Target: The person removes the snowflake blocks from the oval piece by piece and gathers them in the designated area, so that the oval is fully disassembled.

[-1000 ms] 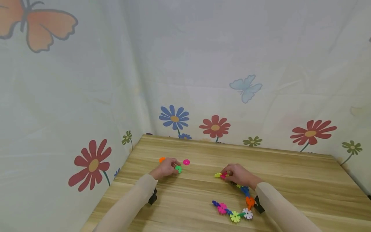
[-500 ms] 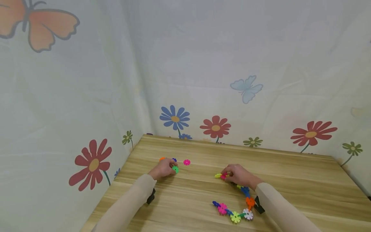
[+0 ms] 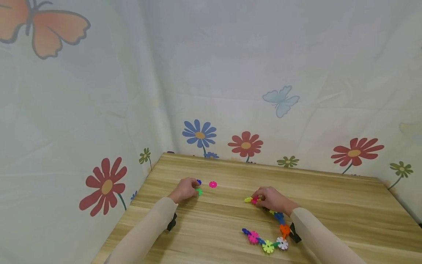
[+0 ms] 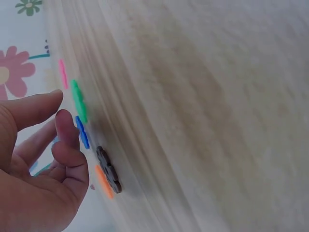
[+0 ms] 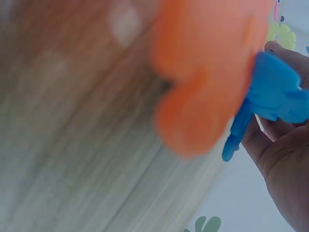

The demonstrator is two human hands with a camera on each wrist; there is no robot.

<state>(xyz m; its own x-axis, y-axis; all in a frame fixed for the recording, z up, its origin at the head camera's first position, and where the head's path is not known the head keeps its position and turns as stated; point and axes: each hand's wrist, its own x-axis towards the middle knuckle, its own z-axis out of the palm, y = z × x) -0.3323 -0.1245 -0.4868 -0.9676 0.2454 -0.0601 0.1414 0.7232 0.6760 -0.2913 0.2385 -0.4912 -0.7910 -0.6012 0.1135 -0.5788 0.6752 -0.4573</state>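
Observation:
In the head view my left hand (image 3: pixel 185 189) hovers at a green flower-shaped plastic disc (image 3: pixel 199 191). In the left wrist view the green disc (image 4: pixel 78 101) lies on the table beyond the fingertips, and nothing sits between the thumb and loosely bent fingers. A blue disc (image 4: pixel 82 132), a dark disc (image 4: pixel 108 169) and an orange disc (image 4: pixel 104 182) lie close to that hand. My right hand (image 3: pixel 271 200) pinches a chain of interlocked flower discs (image 3: pixel 284 230) near its far end, where a red-pink disc (image 3: pixel 255 200) and a yellow disc (image 3: pixel 248 200) stick out. The palm covers part of the chain.
A loose pink disc (image 3: pixel 213 184) lies right of the left hand. The chain curves back toward me, ending at a dark blue disc (image 3: pixel 245 231). Behind the wooden table (image 3: pixel 343 205) hangs a printed cloth wall (image 3: pixel 224 73).
My left hand has shifted slightly left, first with the green disc in its fingers, and now the disc lies on the table. The blue disc has come into view. My right hand stays put.

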